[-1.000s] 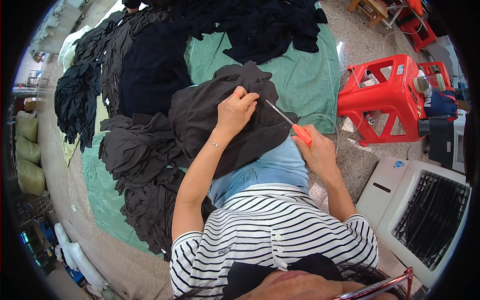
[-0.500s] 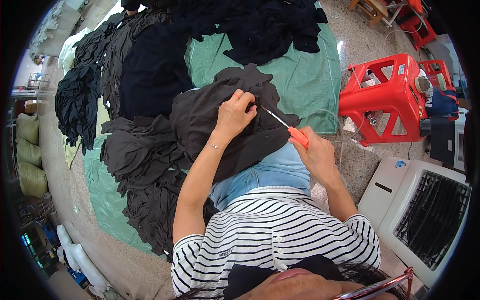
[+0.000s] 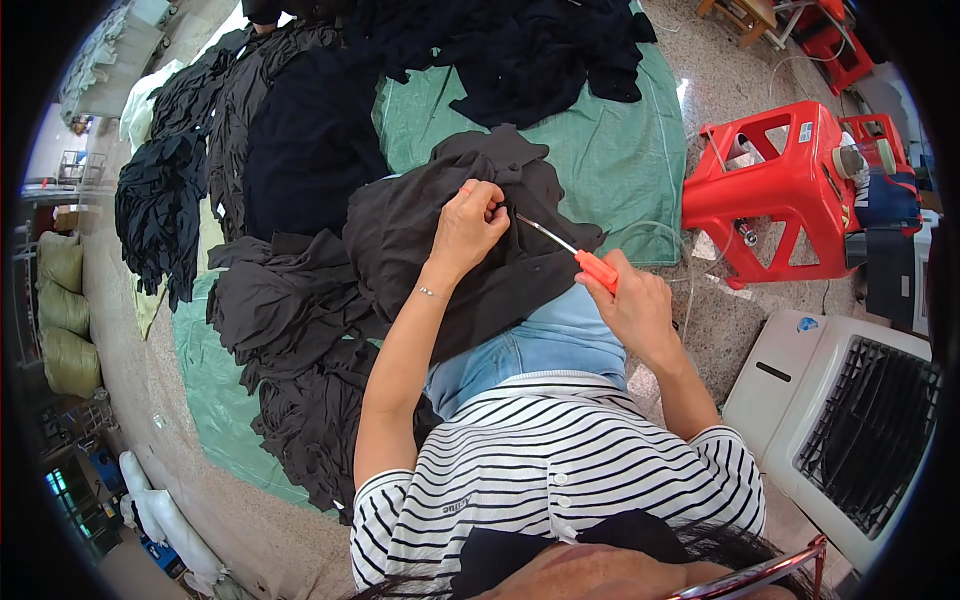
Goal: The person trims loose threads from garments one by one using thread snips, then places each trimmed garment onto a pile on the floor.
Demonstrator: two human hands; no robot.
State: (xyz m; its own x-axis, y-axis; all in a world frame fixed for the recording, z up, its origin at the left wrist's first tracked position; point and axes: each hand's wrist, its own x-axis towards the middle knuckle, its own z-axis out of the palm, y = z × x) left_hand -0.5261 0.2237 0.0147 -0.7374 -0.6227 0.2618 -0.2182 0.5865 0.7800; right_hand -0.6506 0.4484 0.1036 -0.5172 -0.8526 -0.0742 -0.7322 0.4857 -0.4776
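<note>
While left hand (image 3: pixel 468 222) pinches black garment (image 3: pixel 450 260), right hand (image 3: pixel 632 305) fist-closed on orange-handled tool (image 3: pixel 568 252), tip at fabric.

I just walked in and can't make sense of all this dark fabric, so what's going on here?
A seated person in a striped shirt has a black garment spread over their lap. The left hand pinches a fold of it, while the right hand holds a slim tool with an orange-red handle, its metal tip pointed at that pinched spot. More dark garments lie piled on a green sheet on the floor, beside a red plastic stool.
</note>
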